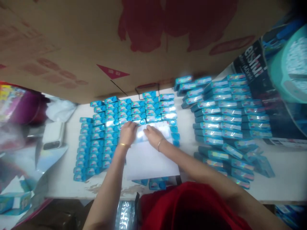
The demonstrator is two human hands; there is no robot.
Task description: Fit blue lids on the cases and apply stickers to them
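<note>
A white sheet (152,161) with a glossy, clear-looking strip along its far end lies over rows of small blue boxes (110,129). At the strip's left edge, my left hand (128,133) has its fingers closed on the sheet. My right hand (153,136) is over the strip, thumb and fingers pinched together close to the left fingertips. Whatever is in that pinch is too small and blurred to make out. Several box ends show past the sheet's right side and below its near edge; the boxes beneath it are hidden.
More blue boxes (211,126) stand in looser stacks on the right, some tilted. A large cardboard carton (79,48) walls off the back. A white device (53,135) sits at left, an opened blue box (16,199) at lower left, and a turquoise tub (275,70) at far right.
</note>
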